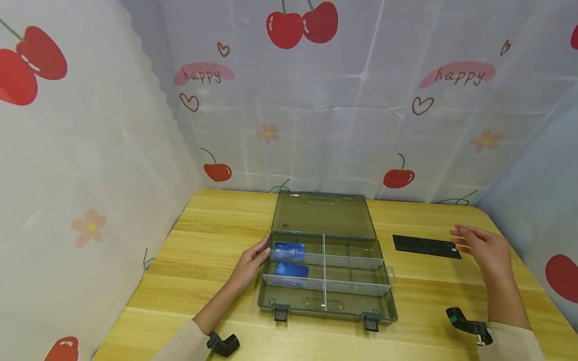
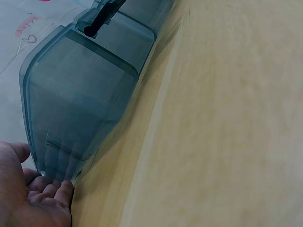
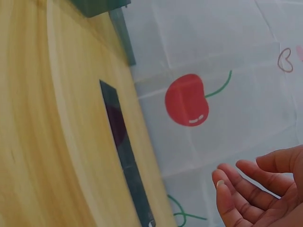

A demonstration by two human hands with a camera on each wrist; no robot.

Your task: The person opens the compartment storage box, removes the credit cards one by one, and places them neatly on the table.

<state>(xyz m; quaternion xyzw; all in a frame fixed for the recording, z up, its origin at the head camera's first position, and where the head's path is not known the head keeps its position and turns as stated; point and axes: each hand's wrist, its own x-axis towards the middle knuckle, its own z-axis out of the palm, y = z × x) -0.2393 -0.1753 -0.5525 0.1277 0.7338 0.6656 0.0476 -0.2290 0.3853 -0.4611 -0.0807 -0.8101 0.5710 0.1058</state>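
Note:
A grey translucent compartment box (image 1: 358,313) lies with its lid (image 1: 322,215) folded back. Two blue cards sit in its left column: one marked VIP (image 1: 295,249) in the rear compartment, another blue card (image 1: 291,271) in the middle one. My left hand (image 1: 250,260) holds the box's left side, thumb at the rim and fingers against the outer wall, as the left wrist view also shows. To the right, two flat black cards (image 1: 408,243) lie end to end on the table. Above their right end is my right hand (image 1: 487,250), fingers loosely bent and holding nothing.
White dividers (image 1: 356,287) split the box into several compartments. Two dark latches (image 1: 281,315) stick out at its front, and a clear tab (image 1: 391,275) juts from its right side. The wooden table (image 1: 212,220) meets a cherry-printed curtain (image 1: 316,140) behind and at both sides.

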